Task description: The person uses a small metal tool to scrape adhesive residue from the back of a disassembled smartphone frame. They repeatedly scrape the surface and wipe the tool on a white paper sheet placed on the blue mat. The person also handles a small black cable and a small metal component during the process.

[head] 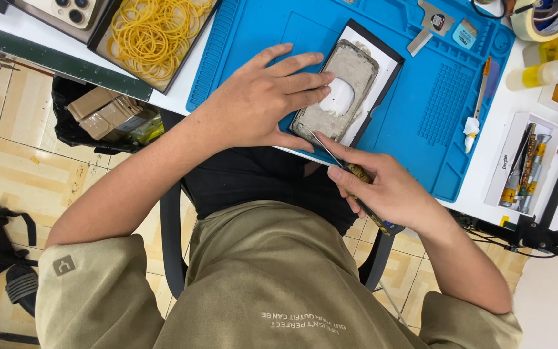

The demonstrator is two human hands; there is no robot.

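The person sits at a white table with a blue work mat (421, 110) spread over it, and both hands are at a stripped phone housing (337, 90) that lies on a black-rimmed white tray (382, 71) on the mat. The left hand (263, 100) lies flat and spread, fingers nearly straight, pressing down on the near-left part of the housing to steady it; it grips nothing. The right hand (382, 187) is curled closed around a slim screwdriver (337, 160), whose thin metal shaft runs up and left to touch the housing's near corner. The housing looks largely emptied: a grey, dusty inner shell with a pale rounded patch at its middle and no board or screen visible in it, so the stripping appears well advanced, with work at that near corner, perhaps on a small fastener or a remaining part, seemingly left; what the tip meets is too small to tell. The housing's long axis runs diagonally, from its near-left end by the hands to its far-right end toward the back of the mat. Around it, a tray of yellow rubber bands (153, 29) sits far left, a metal scraper (429, 26) lies far on the mat, a small yellow bottle (544, 72) stands at the right, and a white box of tools (524, 165) lies right of the mat.
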